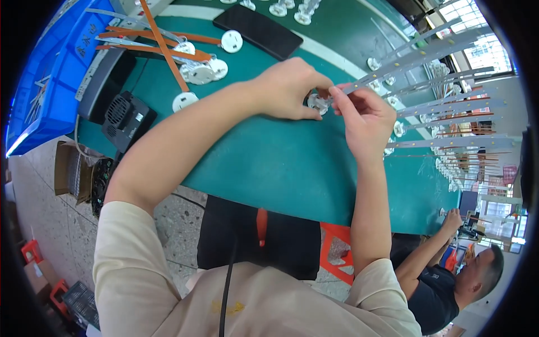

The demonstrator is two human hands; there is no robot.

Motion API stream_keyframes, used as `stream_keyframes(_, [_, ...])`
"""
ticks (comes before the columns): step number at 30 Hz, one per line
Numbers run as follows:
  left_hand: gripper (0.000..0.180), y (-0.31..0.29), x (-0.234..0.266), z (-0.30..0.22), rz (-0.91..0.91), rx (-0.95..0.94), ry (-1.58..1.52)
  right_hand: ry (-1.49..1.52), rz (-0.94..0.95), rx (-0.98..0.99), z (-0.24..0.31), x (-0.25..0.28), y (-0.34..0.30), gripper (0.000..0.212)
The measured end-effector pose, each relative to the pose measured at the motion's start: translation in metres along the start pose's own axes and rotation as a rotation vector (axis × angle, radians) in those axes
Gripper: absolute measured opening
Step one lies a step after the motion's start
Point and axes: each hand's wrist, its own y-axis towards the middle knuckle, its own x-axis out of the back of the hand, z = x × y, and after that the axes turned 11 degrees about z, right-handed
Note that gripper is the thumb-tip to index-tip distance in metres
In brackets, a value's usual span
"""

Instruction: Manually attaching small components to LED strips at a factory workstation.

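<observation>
My left hand [291, 89] is curled around a small clear-and-white plastic base [319, 104], thumb on its near side and fingers on the far side. Close beside it, my right hand [366, 119] has thumb and index finger pinched together. From that pinch a grey LED strip [407, 63] with small yellow dots runs up to the far right. Fingers hide its lower end, so whether it touches the base I cannot tell.
Orange and grey strips with white round ends [197, 72] lie at left, near a black phone [258, 31]. A blue bin [53, 73] and small black fan [126, 118] stand further left. Upright strips on bases [449, 109] line the right. A co-worker [449, 281] sits at right.
</observation>
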Motion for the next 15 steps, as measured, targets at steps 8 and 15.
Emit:
stream_keyframes(8, [0.029,-0.001,0.019,0.006,0.161,-0.044,-0.413,-0.12,0.092,-0.056,-0.005,0.002,-0.001,0.014])
stream_keyframes(15, [0.029,-0.004,0.009,0.005,0.051,-0.103,-0.305,-0.093,0.073,0.015,-0.009,0.004,-0.003,0.016])
